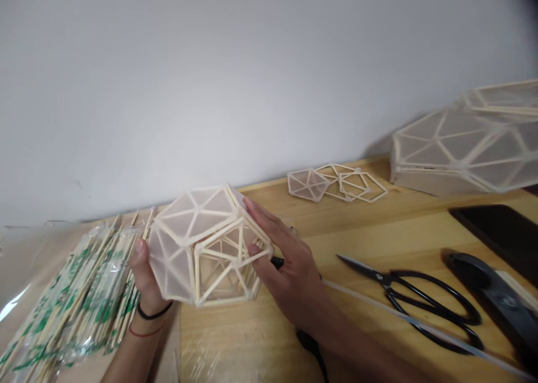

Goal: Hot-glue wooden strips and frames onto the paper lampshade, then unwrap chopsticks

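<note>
Between my two hands is a dome-like frame of thin wooden sticks point(195, 212), partly covered with a whitish translucent sheet. One of its pentagon faces, turned toward me, has bare sticks and shows the hollow inside. My left hand point(147, 273) grips the left edge, its thumb in front and its fingers hidden behind. On the right side, my right hand point(286, 259) holds the frame with fingers along the upper edge and thumb on the bare pentagon. A black object point(277, 262) partly shows behind the right hand.
Chopsticks in green-printed plastic wrappers point(96, 282) lie at left. Small stick polygons point(357, 184), one covered point(308, 184), rest near the wall. A larger covered stick frame point(458, 142) stands at right. Black scissors point(386, 282), a glue stick point(378, 305), a black tool point(496, 299) and a dark flat device point(500, 231) lie at right.
</note>
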Demonstrator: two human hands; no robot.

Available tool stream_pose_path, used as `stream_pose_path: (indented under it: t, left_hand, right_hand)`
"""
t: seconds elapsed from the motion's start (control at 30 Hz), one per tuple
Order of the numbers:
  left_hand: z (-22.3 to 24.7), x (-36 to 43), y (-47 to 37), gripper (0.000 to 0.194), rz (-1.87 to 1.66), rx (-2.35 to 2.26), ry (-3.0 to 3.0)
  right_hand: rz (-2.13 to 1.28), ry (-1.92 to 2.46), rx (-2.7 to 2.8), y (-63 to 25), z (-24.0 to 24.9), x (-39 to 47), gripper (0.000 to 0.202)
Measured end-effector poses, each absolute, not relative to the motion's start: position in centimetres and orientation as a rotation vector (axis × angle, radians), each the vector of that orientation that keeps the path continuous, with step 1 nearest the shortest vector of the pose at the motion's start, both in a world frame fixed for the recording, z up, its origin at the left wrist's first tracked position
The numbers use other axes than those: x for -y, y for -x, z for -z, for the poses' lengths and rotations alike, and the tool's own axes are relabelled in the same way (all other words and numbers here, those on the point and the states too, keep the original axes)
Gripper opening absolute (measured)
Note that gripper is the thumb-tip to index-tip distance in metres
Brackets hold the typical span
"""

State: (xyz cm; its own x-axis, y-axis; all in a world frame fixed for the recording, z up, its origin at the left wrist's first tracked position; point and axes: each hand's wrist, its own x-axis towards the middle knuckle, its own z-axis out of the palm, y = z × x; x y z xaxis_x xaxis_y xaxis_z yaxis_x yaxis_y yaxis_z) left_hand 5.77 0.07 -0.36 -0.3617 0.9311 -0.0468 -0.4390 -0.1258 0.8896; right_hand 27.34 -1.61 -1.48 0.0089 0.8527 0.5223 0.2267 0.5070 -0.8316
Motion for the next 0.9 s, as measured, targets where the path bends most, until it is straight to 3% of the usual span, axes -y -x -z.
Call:
stream_pose_path:
  t: [0.9]
  left_hand:
    - [1.0,0.5,-5.5,0.076,-1.666,-1.115,-0.679]
  right_hand:
    - [-0.828,1.011,1.389,-27.4,1.4,1.4,0.057]
